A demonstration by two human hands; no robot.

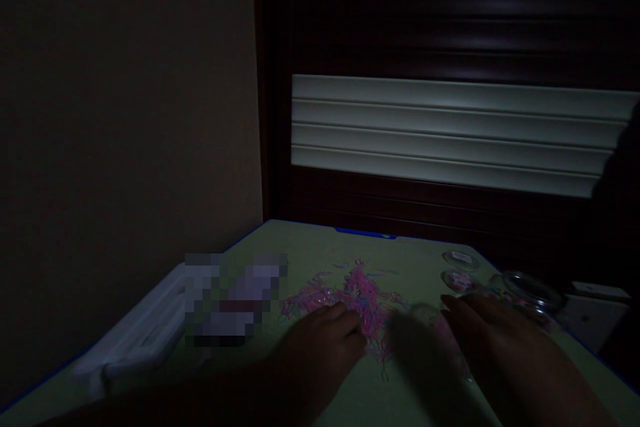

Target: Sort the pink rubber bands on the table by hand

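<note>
A loose heap of small elastic bands (pixel 363 293), mostly pink with some blue and pale ones, is spread over the middle of the table. My left hand (pixel 330 340) is at the near edge of this heap, its fingers curled and closed; whatever is between the fingertips is hidden. To its right, my right hand (pixel 500 340) lies over a clear round container (pixel 463 370), gripping its right side as far as the dim light shows. Pink bands show inside this container. My right thumb is out of sight.
Clear round lids or tubs, one a lid (pixel 461 259) and one a tub (pixel 531 289), stand at the right edge. A white tray-like object (pixel 135 340) lies on the left, beside a blurred-out item (pixel 245 300). Walls flank the pale table (pixel 300 240); a white box (pixel 595 313) is beyond it.
</note>
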